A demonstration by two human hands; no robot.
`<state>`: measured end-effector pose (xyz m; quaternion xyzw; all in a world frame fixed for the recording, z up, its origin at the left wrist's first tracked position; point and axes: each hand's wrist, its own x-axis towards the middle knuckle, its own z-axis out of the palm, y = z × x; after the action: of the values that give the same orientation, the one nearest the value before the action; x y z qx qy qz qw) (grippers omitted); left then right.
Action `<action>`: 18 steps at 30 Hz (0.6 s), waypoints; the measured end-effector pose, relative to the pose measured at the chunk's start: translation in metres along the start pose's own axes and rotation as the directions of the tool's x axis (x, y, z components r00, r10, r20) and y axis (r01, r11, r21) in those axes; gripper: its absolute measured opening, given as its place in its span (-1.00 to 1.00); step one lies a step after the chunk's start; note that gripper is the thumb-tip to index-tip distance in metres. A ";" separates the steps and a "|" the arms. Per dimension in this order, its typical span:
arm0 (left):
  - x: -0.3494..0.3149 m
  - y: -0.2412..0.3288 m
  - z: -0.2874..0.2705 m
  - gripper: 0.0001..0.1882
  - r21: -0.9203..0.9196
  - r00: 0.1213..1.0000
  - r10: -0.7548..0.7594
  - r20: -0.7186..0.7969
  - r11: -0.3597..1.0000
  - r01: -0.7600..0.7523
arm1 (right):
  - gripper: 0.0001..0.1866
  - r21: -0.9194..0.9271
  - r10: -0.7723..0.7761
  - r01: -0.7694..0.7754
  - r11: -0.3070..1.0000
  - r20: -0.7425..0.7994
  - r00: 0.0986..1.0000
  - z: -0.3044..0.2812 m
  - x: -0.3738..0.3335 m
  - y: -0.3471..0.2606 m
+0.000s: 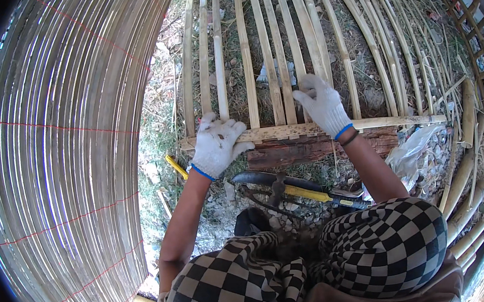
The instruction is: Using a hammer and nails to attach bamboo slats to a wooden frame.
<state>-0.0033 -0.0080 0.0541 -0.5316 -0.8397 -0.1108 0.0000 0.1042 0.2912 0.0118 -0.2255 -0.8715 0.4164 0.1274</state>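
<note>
A row of split bamboo slats (245,49) runs away from me, their near ends meeting a bamboo crosspiece (276,133). My left hand (217,143), in a white knit glove with a blue cuff, lies over the crosspiece's left part. Its fingers are apart and the thumb stretches right. Farther right, my right hand (324,107), gloved alike, rests over the slats just beyond the crosspiece. A gap shows between its thumb and curved fingers, with a slat passing beneath. A reddish-brown wood block (313,150) lies under the crosspiece's near side.
Close to my knees lie a hammer (294,191) with a yellow-and-black handle and a dark blade (257,178). A yellow handle (176,167) is left of the crosspiece. A bamboo slat screen (65,171) laced with red cord fills the left. Bamboo poles (461,185) and clear plastic (412,155) lie right.
</note>
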 end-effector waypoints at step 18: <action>0.011 -0.004 0.003 -0.46 0.006 0.996 0.036 -0.085 0.999 -0.036 | -0.41 0.566 0.254 -0.303 0.767 0.165 0.953 0.075 0.079 -0.006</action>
<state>-0.0110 0.0010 0.0516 -0.5414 -0.8295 -0.1315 0.0391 0.0035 0.2771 -0.0273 -0.2854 -0.6620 0.6868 0.0929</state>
